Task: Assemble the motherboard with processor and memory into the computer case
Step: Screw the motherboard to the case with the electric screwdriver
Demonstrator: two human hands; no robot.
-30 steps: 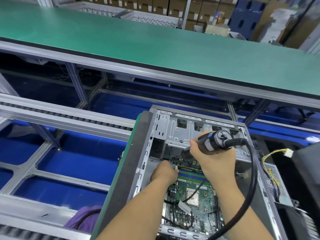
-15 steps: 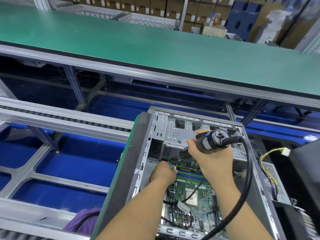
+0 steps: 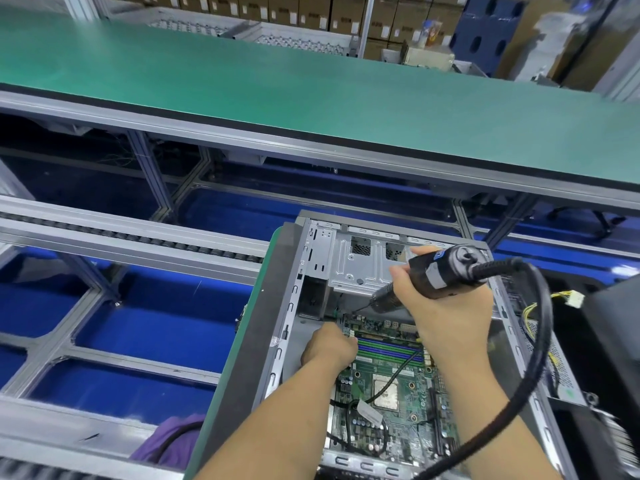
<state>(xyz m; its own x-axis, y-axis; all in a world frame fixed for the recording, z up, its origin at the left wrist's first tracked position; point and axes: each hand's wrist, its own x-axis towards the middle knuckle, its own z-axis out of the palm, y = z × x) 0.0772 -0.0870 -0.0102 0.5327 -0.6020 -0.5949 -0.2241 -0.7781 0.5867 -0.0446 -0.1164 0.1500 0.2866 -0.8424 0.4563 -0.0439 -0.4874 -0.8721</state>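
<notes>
Lying flat in the open grey steel computer case [image 3: 349, 268], the green motherboard [image 3: 391, 386] is seen under both hands. The black corded electric screwdriver [image 3: 429, 275] is gripped by the right hand [image 3: 446, 313], fingers wrapped round its barrel, tip angled down at the board's far-left corner. The left hand [image 3: 329, 348] is rested on the board's left edge just beside that tip, fingers curled under; any hold cannot be told.
</notes>
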